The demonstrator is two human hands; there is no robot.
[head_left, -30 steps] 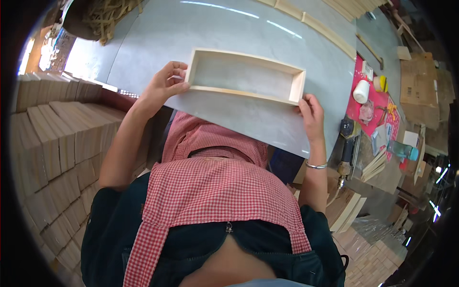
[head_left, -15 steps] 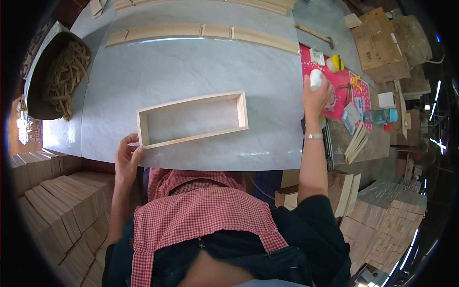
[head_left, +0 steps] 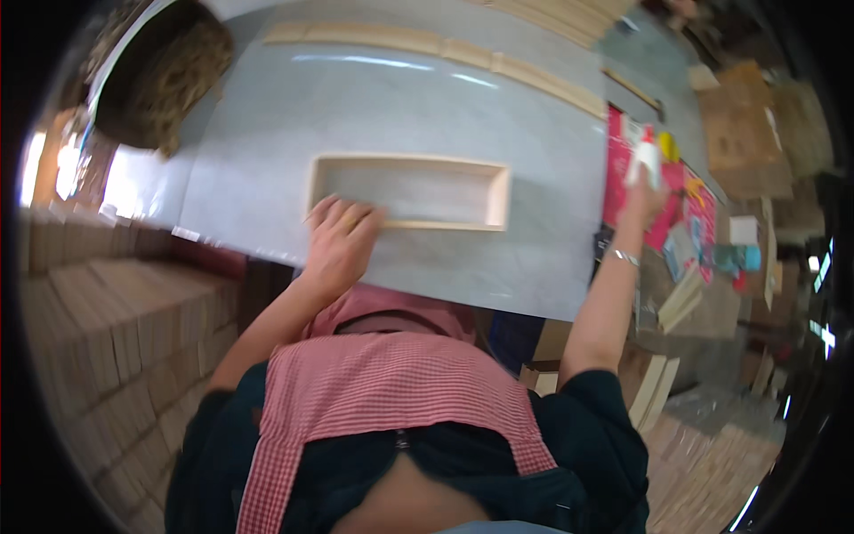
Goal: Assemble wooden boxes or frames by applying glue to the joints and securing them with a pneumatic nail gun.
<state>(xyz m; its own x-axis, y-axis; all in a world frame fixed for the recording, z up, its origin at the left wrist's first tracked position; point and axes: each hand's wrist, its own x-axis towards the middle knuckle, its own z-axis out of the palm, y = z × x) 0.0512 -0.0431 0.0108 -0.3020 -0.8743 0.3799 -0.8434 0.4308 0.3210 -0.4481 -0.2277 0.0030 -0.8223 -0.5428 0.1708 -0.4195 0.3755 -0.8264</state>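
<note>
A shallow open rectangular frame of pale wood [head_left: 427, 160] lies on the grey tabletop in front of me. My left hand [head_left: 341, 242] reaches over its near left corner, fingers bent across the near side and gripping it; motion blurs the fingertips. Off to the right, my right hand [head_left: 642, 203] is closed round a white squeeze bottle [head_left: 648, 160] with a red nozzle pointing away from me. The bottle is above a pink mat [head_left: 616, 169], and its lower part is hidden by the hand.
Pale wood strips [head_left: 374, 40] line the far tabletop, with a hammer [head_left: 633, 92] at far right. A bin of curled shavings or strips [head_left: 182, 80] stands far left. Stacked wood pieces [head_left: 116, 329] are at left. A clear bottle [head_left: 738, 258] and cardboard box [head_left: 743, 116] stand right.
My left hand has shifted from the frame's outer left corner onto its near side. The frame has turned straighter. My right hand still holds the bottle, now with its nozzle showing more.
</note>
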